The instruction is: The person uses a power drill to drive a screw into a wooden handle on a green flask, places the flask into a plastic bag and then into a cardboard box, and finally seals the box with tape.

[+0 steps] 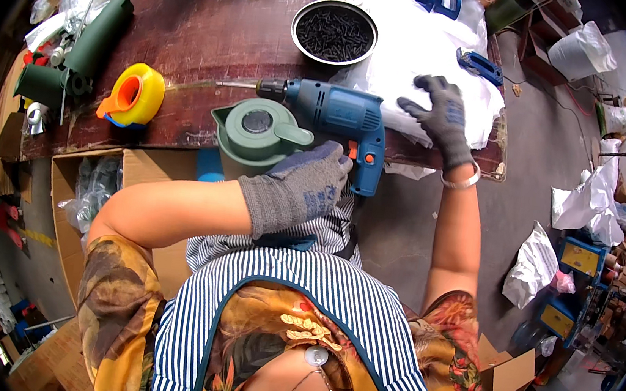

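A green lidded jug (247, 135) stands upright at the table's front edge. My left hand (303, 179), in a grey glove, is curled at its handle side; the handle is hidden beneath the fingers. Just beyond, a blue power drill (337, 110) with a long bit lies on its side, bit to the left and grip pointing at me. Over the white sheets on the right, my gloved right hand (443, 118) is open and holds nothing, fingers spread. A round tin (296, 39) full of black screws (335, 34) sits behind the drill.
A yellow tape roll with an orange core (137, 93) lies left on the dark red table (203, 8). White sheets (391, 36) cover its right side, with a blue plastic handle (481, 66) on them. Green cylinders (99, 36) lie far left. An open cardboard box (152, 163) stands below the front edge.
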